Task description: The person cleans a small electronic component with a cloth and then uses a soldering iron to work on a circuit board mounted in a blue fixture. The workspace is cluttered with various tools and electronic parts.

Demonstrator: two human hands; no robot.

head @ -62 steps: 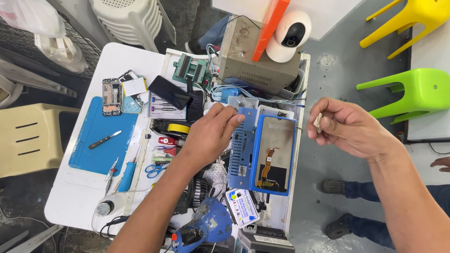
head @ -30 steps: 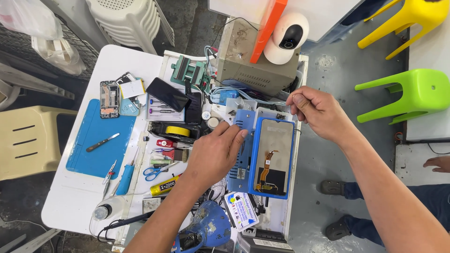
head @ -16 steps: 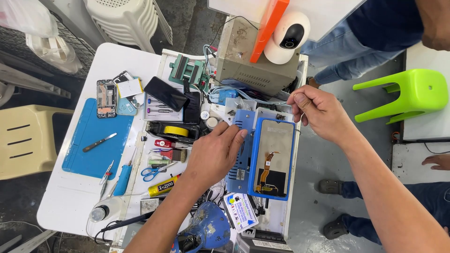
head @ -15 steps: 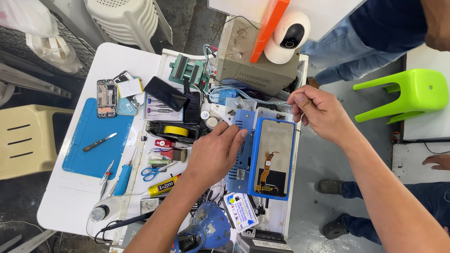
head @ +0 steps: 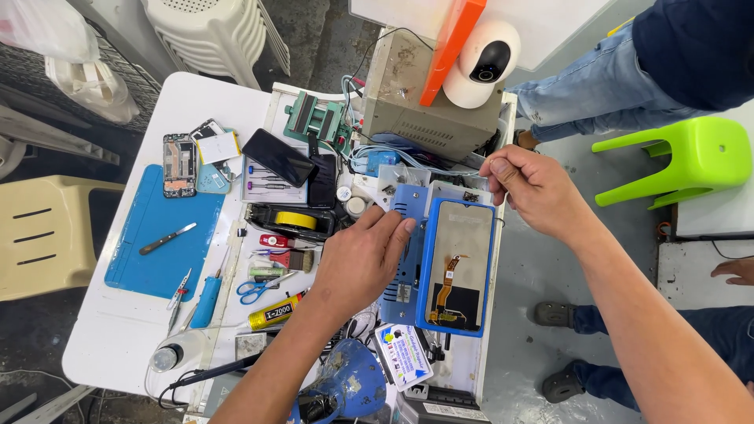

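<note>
At centre frame, the left hand lies flat and unclenched on a blue frame, seemingly steadying the phone screen in it. Upper right, the right hand pinches at the frame's top edge; what it grips is hidden.

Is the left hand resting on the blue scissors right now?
No, the left hand lies flat on the blue perforated metal plate beside the phone screen panel, while the blue-handled scissors lie apart on the white table.

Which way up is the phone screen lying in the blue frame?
Face down: the phone screen in the blue frame shows its grey back and orange flex cable.
</note>
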